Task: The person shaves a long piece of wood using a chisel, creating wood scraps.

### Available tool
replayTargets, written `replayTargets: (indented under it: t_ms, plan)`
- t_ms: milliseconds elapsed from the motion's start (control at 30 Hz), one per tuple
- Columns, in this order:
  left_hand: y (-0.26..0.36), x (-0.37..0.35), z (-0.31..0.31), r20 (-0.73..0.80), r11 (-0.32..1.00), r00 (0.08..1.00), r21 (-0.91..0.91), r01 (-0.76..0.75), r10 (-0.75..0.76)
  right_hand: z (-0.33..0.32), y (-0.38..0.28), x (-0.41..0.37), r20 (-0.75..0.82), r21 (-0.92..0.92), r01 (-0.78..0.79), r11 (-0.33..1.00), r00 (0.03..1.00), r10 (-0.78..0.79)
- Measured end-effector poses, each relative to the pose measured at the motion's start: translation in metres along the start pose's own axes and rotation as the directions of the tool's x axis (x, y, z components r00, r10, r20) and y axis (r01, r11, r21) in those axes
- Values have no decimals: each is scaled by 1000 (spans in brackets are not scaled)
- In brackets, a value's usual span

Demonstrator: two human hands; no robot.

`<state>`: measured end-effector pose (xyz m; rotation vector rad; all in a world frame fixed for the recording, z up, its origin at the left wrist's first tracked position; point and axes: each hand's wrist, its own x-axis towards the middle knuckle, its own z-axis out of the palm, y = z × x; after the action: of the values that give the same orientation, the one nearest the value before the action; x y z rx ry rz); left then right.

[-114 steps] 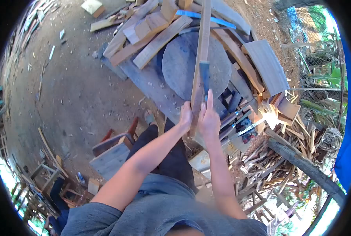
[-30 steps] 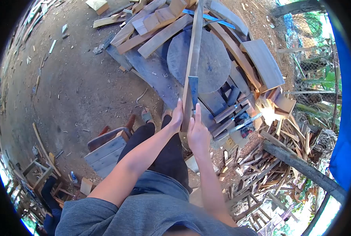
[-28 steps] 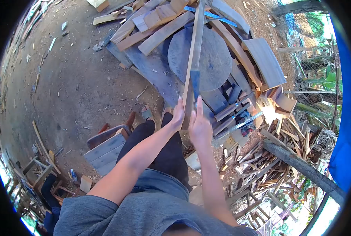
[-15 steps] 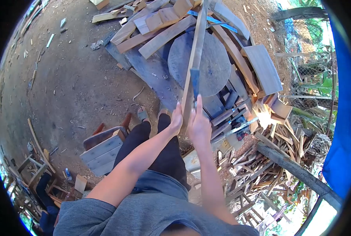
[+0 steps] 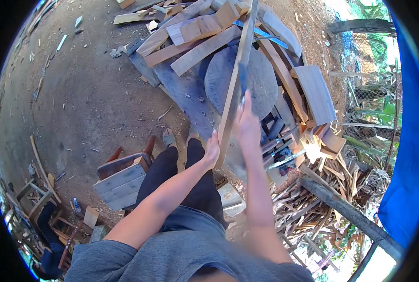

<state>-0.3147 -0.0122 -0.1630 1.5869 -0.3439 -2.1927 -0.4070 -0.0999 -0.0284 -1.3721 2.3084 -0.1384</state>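
Observation:
A long narrow wooden board (image 5: 233, 89) stands tilted in front of me, its upper part over a round wooden disc (image 5: 265, 89). My left hand (image 5: 212, 149) grips the board near its lower end. Just right of the board, my right hand (image 5: 248, 126) is closed round the handle of a blue-grey bladed tool (image 5: 243, 77), with one finger stretched forward along it. The blade lies against the board's right side; its exact shape is blurred. Under the disc is a worn wooden work surface (image 5: 176, 87).
Cut wood pieces (image 5: 204, 28) are heaped beyond and right of the disc. A wooden chair (image 5: 120, 181) stands by my legs at the left. Wood scraps (image 5: 308, 207) and a thick beam (image 5: 352, 218) lie at the lower right, near a blue tarp (image 5: 402, 178).
My right hand and the tool have moved forward along the board, away from my body. My left hand keeps its hold, and the view has shifted slightly.

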Motion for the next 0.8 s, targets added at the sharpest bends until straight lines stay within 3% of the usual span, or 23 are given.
replayTargets:
  t_ms: [67,167,267,333,500,633,700,800]
  plan:
    - [10,-9,4,-34,997,999,63,-39,41,-10,-10,55,-60,-4,41,999,997,-42]
    - [7,-5,3,-41,997,999,74,24,-21,-13,-13,55,-32,-13,4,1000,999,-5]
    - [2,0,1,-23,998,1000,67,-5,7,-7,-3,-9,11,-11,-3,1000,1000,3]
    - [0,5,1,-11,999,1000,51,-13,13,-10,-4,-29,138,-1,-77,997,988,76]
    - [-6,6,-1,-24,997,1000,74,-5,6,-20,-19,99,-34,7,25,1000,999,-25]
    - [4,3,2,-40,997,999,70,17,-15,-12,-11,69,-75,-46,51,998,996,-54]
    - [-1,1,2,-32,996,998,73,51,-48,-6,-5,18,-1,21,17,1000,1000,-17]
    - [-8,3,-2,20,998,1000,61,-13,12,-10,-6,30,28,46,3,999,1000,-5]
